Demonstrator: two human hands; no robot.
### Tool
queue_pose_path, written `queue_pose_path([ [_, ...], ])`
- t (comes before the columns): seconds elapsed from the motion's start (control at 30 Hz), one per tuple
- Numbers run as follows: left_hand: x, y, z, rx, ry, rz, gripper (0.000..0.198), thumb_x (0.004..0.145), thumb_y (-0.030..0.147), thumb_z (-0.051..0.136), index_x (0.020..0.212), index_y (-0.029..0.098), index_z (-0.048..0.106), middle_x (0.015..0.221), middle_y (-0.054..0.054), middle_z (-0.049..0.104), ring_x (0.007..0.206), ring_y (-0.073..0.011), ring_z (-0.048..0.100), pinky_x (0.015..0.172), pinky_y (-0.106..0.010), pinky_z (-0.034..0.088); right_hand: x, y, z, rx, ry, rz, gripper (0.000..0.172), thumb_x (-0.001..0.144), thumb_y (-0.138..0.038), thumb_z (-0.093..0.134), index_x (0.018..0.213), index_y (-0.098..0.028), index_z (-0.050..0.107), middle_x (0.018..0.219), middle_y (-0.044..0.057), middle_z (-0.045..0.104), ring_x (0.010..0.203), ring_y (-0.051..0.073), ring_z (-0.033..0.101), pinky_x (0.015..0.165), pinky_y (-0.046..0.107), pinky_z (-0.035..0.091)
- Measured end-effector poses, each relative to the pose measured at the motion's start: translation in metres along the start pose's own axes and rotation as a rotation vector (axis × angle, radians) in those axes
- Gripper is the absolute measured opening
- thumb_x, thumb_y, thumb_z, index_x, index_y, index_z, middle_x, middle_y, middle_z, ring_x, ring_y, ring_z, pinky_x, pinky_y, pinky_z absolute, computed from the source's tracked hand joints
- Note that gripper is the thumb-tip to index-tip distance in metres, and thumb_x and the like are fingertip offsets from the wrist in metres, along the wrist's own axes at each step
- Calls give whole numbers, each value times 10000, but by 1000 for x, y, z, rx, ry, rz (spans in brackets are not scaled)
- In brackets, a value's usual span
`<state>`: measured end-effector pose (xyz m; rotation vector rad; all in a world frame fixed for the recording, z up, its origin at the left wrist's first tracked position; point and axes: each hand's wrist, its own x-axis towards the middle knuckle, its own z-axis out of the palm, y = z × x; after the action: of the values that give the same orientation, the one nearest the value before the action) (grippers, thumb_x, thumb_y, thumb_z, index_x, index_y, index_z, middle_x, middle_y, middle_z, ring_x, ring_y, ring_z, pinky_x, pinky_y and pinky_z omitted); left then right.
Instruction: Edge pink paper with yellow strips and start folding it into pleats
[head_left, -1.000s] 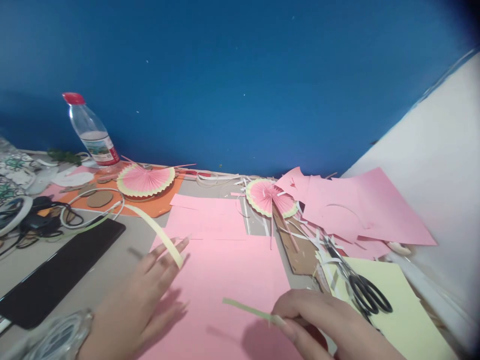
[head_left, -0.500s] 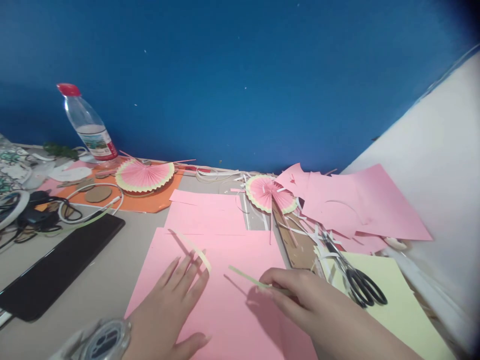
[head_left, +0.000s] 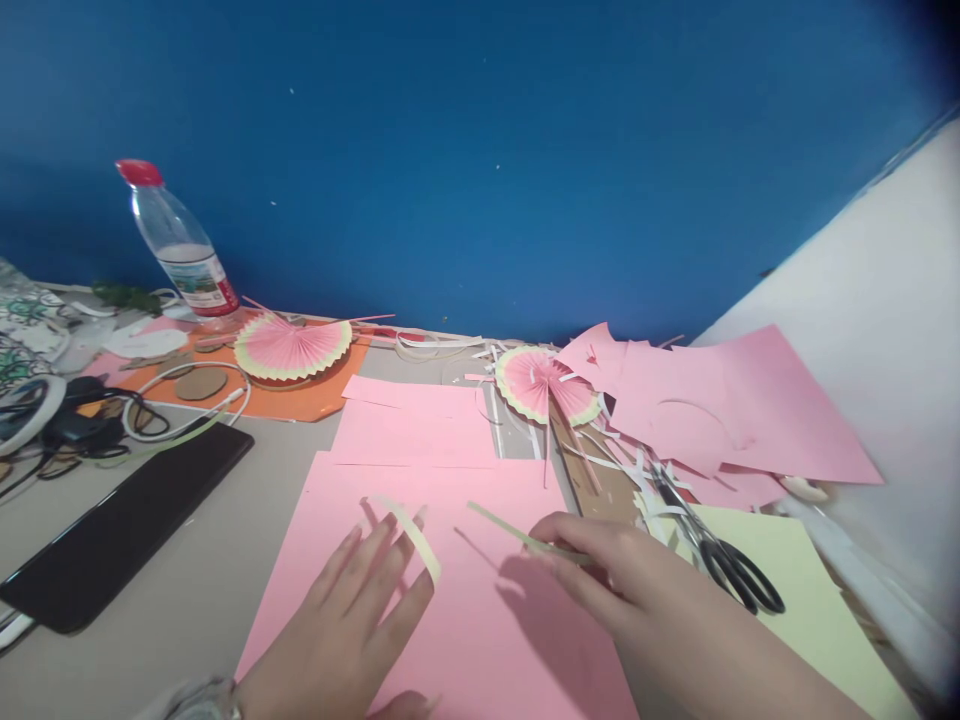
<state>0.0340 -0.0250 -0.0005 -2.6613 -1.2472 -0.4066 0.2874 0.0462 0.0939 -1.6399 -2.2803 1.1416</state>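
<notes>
left hand lies on the pink sheet at 6 o'clock on the table, fingers spread flat - a curled strip rests across their tips. right hand, at 4 o'clock, has its fingers pinched on a thin strip pointing to 10 o'clock.

This is a paper-craft work table, seemingly a home hobby corner, set against a plain blue wall. The grey tabletop is littered with pink paper sheets, pleated paper fans, thin offcut strips, cardboard and scissors. A water bottle and tangled cables sit at the side.
</notes>
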Motion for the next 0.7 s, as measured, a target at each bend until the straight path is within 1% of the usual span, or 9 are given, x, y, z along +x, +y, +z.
queue_pose_path([
  [0.1,-1,-2,3,-22,84,77,497,826,366,527,1265,144,451,1313,-201,496,1271,-416,349,986,-592,318,0,4,0,60,70,-1,261,911,-432,403,935,-255,593,813,6,631,741,166,582,603,249,413],
  [0.2,2,1,0,-43,123,99,440,822,270,541,1255,227,471,1295,-145,524,1275,-393,356,994,-604,315,0,1,-1,111,138,-42,229,906,-445,422,941,-270,566,817,-13,599,763,150,561,619,240,408],
  [0.27,6,3,-7,-4,125,108,447,820,238,568,1256,283,477,1295,-128,525,1272,-377,368,982,-577,354,0,-3,0,122,159,-86,178,906,-417,441,935,-282,554,811,-30,582,763,135,549,633,233,402],
  [0.33,9,5,-14,17,116,133,444,830,254,575,1259,311,480,1298,-133,519,1267,-378,377,956,-554,397,-2,-8,0,127,151,-123,142,913,-390,444,933,-294,547,802,-43,570,761,121,542,642,223,399],
  [0.43,12,4,-19,-48,93,95,386,854,286,533,1237,324,502,1301,-120,509,1293,-387,329,953,-576,386,-4,-13,-1,141,134,-152,130,920,-372,437,921,-297,544,792,-50,559,752,110,538,632,211,402],
  [0.5,12,2,-18,-87,118,52,379,846,294,534,1223,321,511,1318,-115,485,1312,-401,279,946,-596,378,-5,-13,-1,142,142,-160,144,925,-373,426,914,-292,545,795,-46,562,760,113,542,634,214,405],
  [0.57,11,-1,-15,-94,165,57,407,821,307,561,1224,314,508,1361,-128,432,1315,-419,257,918,-584,407,-5,-11,-1,135,151,-144,154,924,-384,423,921,-291,545,811,-42,572,780,121,548,651,224,411],
  [0.63,9,-5,-12,-86,206,60,417,804,353,571,1215,315,517,1390,-136,395,1307,-432,267,890,-571,434,-5,-8,0,126,153,-113,161,921,-401,424,942,-294,543,835,-39,582,806,130,553,662,232,415],
  [0.7,8,-8,-10,-82,208,38,411,796,418,559,1196,327,537,1394,-126,398,1298,-435,284,879,-569,442,-6,-5,1,122,151,-88,166,920,-410,424,965,-299,538,860,-38,588,826,134,555,668,236,417],
])
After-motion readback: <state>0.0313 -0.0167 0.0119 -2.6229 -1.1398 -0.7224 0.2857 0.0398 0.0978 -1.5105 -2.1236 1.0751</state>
